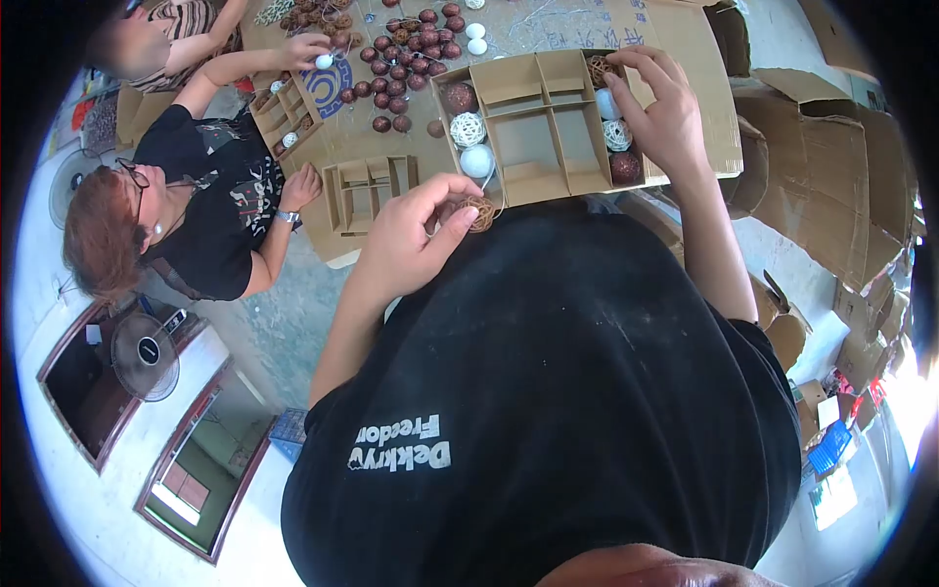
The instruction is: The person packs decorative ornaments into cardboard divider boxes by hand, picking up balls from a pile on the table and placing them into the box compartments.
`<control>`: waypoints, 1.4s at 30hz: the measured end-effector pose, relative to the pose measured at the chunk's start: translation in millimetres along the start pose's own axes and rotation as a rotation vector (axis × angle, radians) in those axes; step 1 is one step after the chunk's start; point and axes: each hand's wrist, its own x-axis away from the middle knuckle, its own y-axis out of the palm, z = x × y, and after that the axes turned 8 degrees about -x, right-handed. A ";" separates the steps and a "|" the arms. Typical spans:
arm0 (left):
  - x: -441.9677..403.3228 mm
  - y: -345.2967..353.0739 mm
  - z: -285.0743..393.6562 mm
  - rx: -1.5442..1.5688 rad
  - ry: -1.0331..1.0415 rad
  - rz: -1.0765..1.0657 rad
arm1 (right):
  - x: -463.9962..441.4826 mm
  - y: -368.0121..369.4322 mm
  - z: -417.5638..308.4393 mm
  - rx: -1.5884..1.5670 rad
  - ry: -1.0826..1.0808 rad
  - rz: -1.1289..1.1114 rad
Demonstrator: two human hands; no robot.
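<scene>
A shallow cardboard box (525, 125) with dividers lies at the table's near edge. Its left column holds a dark red glitter ball (459, 98), a white woven ball (468, 130) and a white ball (476, 161). The right column holds a brown woven ball, a white ball, another white woven ball (616, 135) and a dark red ball (625, 167). My left hand (423, 227) grips a brown woven ball (476, 214) at the box's near left corner. With fingers bent and apart, my right hand (663, 112) touches the brown woven ball (598, 70) at the far right.
Many dark red balls (401, 54) lie loose beyond the box, with a few white balls (476, 46). Left of it sit an empty divided box (369, 186) and a co-worker (210, 166) handling another box (288, 122). Large cartons (802, 161) stand at right.
</scene>
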 end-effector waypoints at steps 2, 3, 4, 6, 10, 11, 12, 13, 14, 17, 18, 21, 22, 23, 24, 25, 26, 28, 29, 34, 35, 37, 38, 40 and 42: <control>5.1 -3.9 -5.3 0.042 0.004 -0.005 | 0.3 -0.3 -0.1 -0.008 -0.004 -0.001; 6.4 -5.7 -7.2 0.082 0.010 -0.007 | -0.3 -0.5 0.5 0.001 -0.015 0.009; 6.5 -6.6 -7.1 0.082 0.010 -0.007 | -0.3 -1.1 1.2 0.009 -0.025 0.018; 5.1 -10.2 -5.3 0.157 0.010 0.037 | -0.5 -2.1 1.3 0.002 -0.026 0.022; -1.2 -8.7 -14.4 0.033 -0.066 0.005 | -2.9 -3.7 -2.9 -0.008 -0.029 0.026; -1.2 -7.1 -14.8 0.034 -0.065 0.004 | -2.8 -4.7 -3.8 -0.006 -0.028 0.027; -2.0 -5.9 -14.8 0.040 -0.069 0.009 | -3.2 -5.6 -4.6 -0.005 -0.038 0.041; -2.6 -4.8 -14.5 0.047 -0.075 0.013 | -3.3 -6.3 -5.3 -0.004 -0.048 0.055; -3.9 -4.3 -13.6 0.046 -0.074 0.013 | -2.9 -7.3 -4.9 -0.003 -0.047 0.056; -10.2 -2.1 -4.8 0.022 -0.144 0.005 | -2.8 -9.0 -4.0 -0.003 -0.053 0.056; -12.4 1.5 1.6 0.023 -0.127 0.091 | -2.2 -9.8 -5.4 -0.007 -0.045 0.061; -20.7 11.2 9.0 -0.073 -0.056 0.237 | -3.0 -11.5 -6.7 -0.008 -0.042 0.064; -22.4 13.2 8.8 -0.170 -0.008 0.292 | -1.6 -11.4 -6.4 -0.011 -0.040 0.058; -24.5 16.1 3.7 -0.170 -0.009 0.291 | -0.5 -11.8 -6.6 -0.011 -0.040 0.058; -27.9 20.7 -4.3 -0.290 0.138 0.394 | 0.1 -12.6 -6.6 -0.012 -0.039 0.062; -29.1 25.1 -10.1 -0.408 0.286 0.494 | 1.9 -13.3 -6.6 -0.012 -0.038 0.066; -27.7 27.8 -14.8 -0.406 0.287 0.493 | 3.2 -13.6 -7.5 -0.010 -0.036 0.065; -26.0 29.3 -17.3 -0.411 0.246 0.438 | 4.0 -14.0 -8.3 -0.042 -0.015 0.049; -26.9 29.7 -17.8 -0.412 0.248 0.439 | 4.9 -14.8 -6.0 -0.042 -0.017 0.051; -24.8 31.0 -13.9 -0.489 0.226 0.383 | 10.5 -11.9 -5.4 -0.042 0.055 -0.002; -22.9 30.4 -9.9 -0.491 0.209 0.373 | 11.8 -9.3 -8.7 -0.055 0.108 -0.022; -18.1 37.3 -8.0 -0.598 0.210 0.403 | 18.9 -0.1 -2.5 -0.060 0.139 -0.040; -21.3 39.9 -9.7 -0.701 0.206 0.429 | 21.9 2.9 1.1 -0.040 0.157 -0.044; -19.4 49.9 -13.0 -0.761 0.199 0.448 | 25.1 7.9 0.0 -0.151 0.219 -0.065; -18.0 54.8 -17.4 -0.750 0.215 0.484 | 27.4 11.2 0.6 -0.186 0.253 -0.088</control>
